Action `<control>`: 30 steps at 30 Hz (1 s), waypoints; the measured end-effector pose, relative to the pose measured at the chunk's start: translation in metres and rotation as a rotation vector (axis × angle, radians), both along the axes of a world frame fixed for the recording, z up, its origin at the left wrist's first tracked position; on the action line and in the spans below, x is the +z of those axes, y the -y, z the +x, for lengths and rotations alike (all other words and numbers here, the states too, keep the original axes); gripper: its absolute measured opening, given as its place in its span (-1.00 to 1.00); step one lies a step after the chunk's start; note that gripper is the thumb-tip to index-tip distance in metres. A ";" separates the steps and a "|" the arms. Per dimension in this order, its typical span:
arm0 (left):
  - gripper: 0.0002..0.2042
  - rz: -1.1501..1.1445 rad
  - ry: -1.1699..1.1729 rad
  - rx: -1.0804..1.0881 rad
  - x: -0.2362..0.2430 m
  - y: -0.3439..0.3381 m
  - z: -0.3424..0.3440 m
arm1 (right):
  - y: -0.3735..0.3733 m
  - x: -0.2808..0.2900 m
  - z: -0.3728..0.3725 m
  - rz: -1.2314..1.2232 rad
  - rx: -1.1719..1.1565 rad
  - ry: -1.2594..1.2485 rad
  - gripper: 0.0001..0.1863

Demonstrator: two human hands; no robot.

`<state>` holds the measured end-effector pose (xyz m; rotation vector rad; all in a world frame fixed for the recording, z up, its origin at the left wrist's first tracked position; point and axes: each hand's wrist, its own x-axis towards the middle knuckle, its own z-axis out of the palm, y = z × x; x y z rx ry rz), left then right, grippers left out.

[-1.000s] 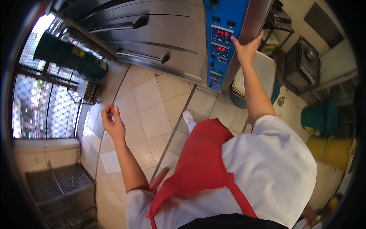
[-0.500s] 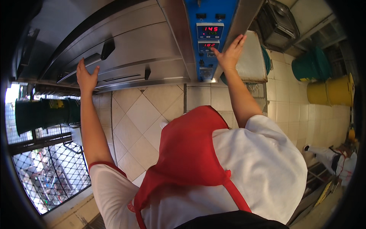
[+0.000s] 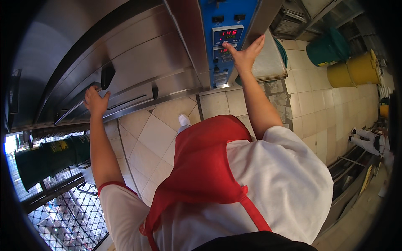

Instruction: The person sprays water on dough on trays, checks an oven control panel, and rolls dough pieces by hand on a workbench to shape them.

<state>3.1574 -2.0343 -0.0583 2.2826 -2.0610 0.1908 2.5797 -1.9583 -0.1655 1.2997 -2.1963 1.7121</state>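
Left hand is holding the door handle; at the blue panel, right hand is resting

The left fingers are bending over the handle, which is standing proud of the steel oven door, giving them room; rightward, the thumb is seemingly touching the upper display at its lower edge; the other fingers are lying spread, gripping nothing, probably bracing along the metal edge to steady it.

I see daylight glare through the lower-left grille, dull sheen on the steel front, black curved edges.
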 end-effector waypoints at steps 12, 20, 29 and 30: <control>-0.36 -0.005 0.023 -0.040 -0.001 0.002 0.007 | 0.006 0.005 0.009 -0.069 0.004 0.139 0.72; -0.34 0.058 0.062 -0.040 0.005 0.005 -0.003 | 0.008 0.000 0.006 -0.076 -0.002 0.115 0.74; -0.32 0.096 0.064 -0.005 0.011 0.002 -0.008 | 0.008 -0.002 0.006 -0.043 -0.007 0.111 0.76; -0.32 0.097 0.066 -0.004 0.011 0.001 -0.008 | 0.007 -0.001 0.007 -0.032 -0.009 0.118 0.76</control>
